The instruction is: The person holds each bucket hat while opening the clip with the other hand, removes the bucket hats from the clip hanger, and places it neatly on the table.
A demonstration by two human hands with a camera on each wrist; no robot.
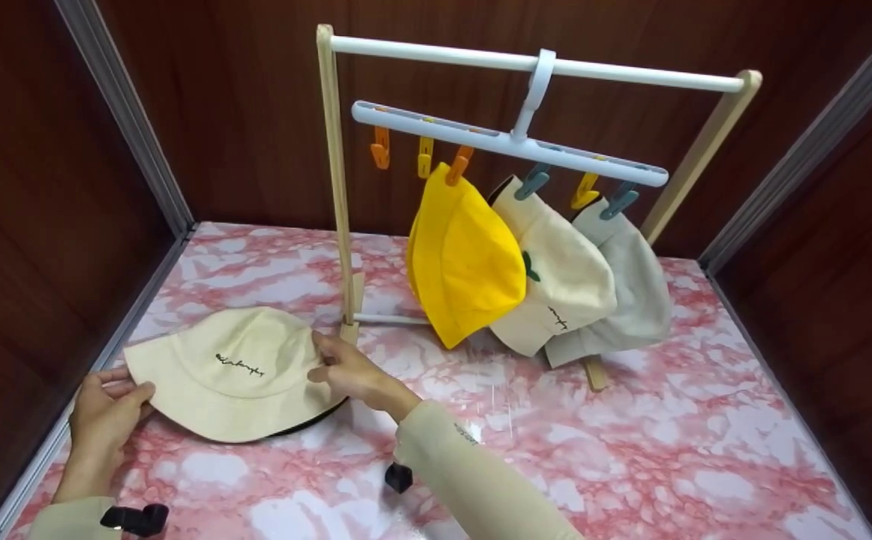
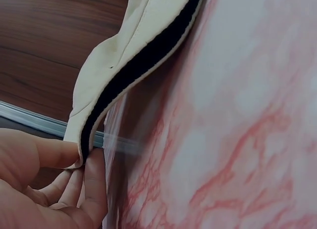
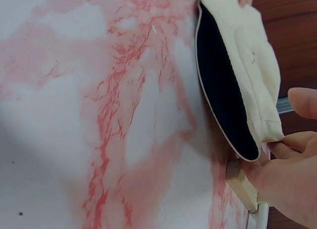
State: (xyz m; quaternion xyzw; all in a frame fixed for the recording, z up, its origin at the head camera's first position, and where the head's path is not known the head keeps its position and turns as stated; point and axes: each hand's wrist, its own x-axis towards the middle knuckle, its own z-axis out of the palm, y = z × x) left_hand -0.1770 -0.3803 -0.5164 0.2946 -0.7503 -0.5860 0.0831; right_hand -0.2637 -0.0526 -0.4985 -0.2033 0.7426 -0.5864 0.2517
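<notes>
Because the brim looks soft, keeping both edges level without creasing it seems wise: the left hand pinches the left end of the cream hat at the left of the marbled table, while the right hand touches its right side, though whether it grips I cannot tell. Dark cursive script crosses the crown, with similar lettering on the hanging white hat, neither legible to me, and a mark on the right sleeve is too small to read.

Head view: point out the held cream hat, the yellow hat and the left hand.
Held cream hat point(image 1: 239, 363): head view, crown front.
Yellow hat point(image 1: 473, 259): head view, crown.
Left hand point(image 1: 104, 416): head view, its back.
</notes>
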